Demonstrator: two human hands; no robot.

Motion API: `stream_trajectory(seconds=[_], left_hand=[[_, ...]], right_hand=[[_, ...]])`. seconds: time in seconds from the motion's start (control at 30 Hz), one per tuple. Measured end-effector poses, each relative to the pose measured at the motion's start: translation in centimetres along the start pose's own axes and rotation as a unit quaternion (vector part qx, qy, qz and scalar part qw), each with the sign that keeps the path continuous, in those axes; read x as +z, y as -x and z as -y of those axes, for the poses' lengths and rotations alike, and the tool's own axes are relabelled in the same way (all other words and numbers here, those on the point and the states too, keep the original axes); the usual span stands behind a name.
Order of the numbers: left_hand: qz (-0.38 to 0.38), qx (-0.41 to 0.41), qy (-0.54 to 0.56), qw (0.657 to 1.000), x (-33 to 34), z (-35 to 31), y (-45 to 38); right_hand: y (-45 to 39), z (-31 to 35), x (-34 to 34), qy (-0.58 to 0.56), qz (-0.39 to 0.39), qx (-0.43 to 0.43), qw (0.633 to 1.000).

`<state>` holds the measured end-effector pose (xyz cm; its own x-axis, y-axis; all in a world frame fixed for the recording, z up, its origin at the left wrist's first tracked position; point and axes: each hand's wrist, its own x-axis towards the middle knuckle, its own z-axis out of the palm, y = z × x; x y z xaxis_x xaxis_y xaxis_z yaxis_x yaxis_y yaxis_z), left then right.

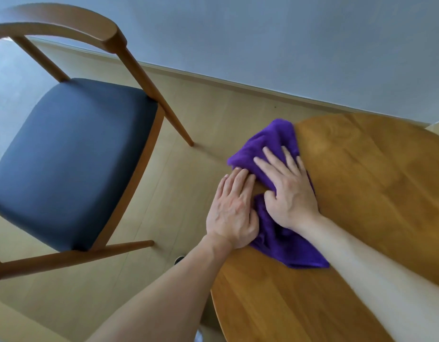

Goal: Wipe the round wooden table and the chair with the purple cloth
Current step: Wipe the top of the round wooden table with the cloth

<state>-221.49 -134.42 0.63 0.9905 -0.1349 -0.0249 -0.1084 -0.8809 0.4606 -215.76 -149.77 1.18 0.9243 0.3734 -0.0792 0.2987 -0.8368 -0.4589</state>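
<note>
Head view is showing both hands pressing the cloth [275, 144] at the left rim of the counter [361, 181], at about 9 o'clock on the round top. Cloth is running long from 12 toward 5 o'clock, its far corner hanging past the rim over the floor [201, 107]. Right hand [291, 193] is lying flat on the middle of the cloth, fingers [270, 156] straight and spread, pointing toward 11 o'clock; it is gripping nothing, only pressing down. Left hand [232, 211] is lying just beside it at its 8 o'clock, fingers straight and together, their tips touching the cloth's left edge, palm partly over the rim. Most cloth is lying ahead of and under the right fingers, so that hand looks the nearer for pushing on. Chair [73, 154] is standing well apart at 9 o'clock, seemingly not yet being wiped.
</note>
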Motion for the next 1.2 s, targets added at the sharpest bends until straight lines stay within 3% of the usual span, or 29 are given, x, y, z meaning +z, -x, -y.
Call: stream_trajectory(seconds=[0.07,0.13,0.27,0.33,0.5,0.67,0.83,0.97,1.07,1.2], left_hand=[[0.002,-0.001,-0.004,1.0,-0.1,-0.2,0.0],[0.008,-0.005,0.004,1.0,-0.3,-0.2,-0.1],[0.01,-0.017,0.033,0.999,-0.4,-0.1,-0.1],[0.009,-0.023,0.055,0.998,-0.5,-0.1,-0.1],[0.028,-0.02,0.107,0.994,-1.5,-0.1,-0.1],[0.06,-0.003,0.075,0.995,-4.2,1.0,-1.3],[0.141,0.032,-0.037,0.989,-6.0,1.5,-1.6],[0.177,0.119,-0.183,0.96,-7.9,2.3,-1.2],[0.182,0.156,-0.196,0.951,-8.6,1.7,-2.6],[0.196,0.079,-0.104,0.972,-9.4,0.1,-6.4]], right_hand=[[0.5,-2.3,-1.2,0.011,0.033,-0.065,0.997],[0.4,-4.0,-2.1,0.006,0.017,-0.045,0.999],[0.0,-1.7,-1.2,-0.032,-0.104,0.164,0.98],[-0.1,0.9,0.2,-0.022,-0.125,0.228,0.965],[2.0,2.8,1.6,-0.013,-0.085,0.137,0.987],[4.5,3.8,2.2,0.001,-0.044,0.08,0.996],[6.9,3.7,2.2,0.023,0.011,0.005,1.0],[6.2,1.7,1.0,0.086,0.079,-0.101,0.988],[4.4,2.0,0.7,0.071,0.083,-0.058,0.992],[4.4,5.7,2.7,0.059,0.047,0.037,0.997]])
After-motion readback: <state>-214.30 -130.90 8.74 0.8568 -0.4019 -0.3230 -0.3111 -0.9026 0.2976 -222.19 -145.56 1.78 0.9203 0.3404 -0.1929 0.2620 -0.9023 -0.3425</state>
